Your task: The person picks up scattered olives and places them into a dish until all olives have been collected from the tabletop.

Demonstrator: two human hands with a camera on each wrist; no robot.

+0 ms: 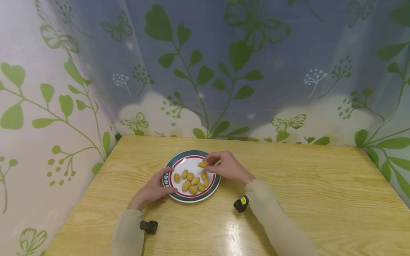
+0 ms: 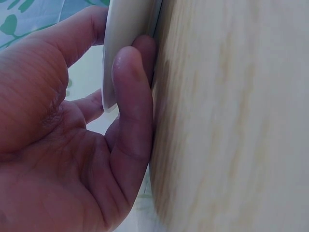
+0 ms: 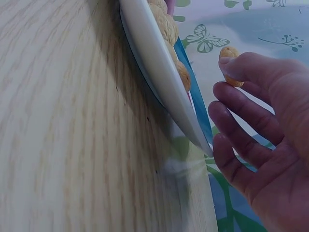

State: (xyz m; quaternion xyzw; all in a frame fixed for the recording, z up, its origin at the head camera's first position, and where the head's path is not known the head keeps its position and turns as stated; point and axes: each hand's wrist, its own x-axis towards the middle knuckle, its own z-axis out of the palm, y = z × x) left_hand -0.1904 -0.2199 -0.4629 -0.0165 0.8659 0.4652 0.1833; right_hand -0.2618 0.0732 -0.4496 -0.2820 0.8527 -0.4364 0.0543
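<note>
A white plate (image 1: 189,164) with a dark green rim and a red ring lies on the wooden table. Several small, oval, tan nut-like pieces (image 1: 195,181) are gathered on its near half. My left hand (image 1: 153,189) grips the plate's left rim; in the left wrist view its thumb lies over the rim and other fingers reach below the plate's underside (image 2: 129,38). Over the far right of the plate, my right hand (image 1: 226,165) pinches one oval tan nut-like piece (image 3: 231,66) between thumb and index finger. Its other fingers are loosely bent near the rim.
The wooden table (image 1: 307,199) stretches away to the right of the plate. Behind it hangs a curtain (image 1: 275,81) printed with leaves and butterflies, which also runs along the left side. Both sleeved wrists carry small black cameras (image 1: 148,227).
</note>
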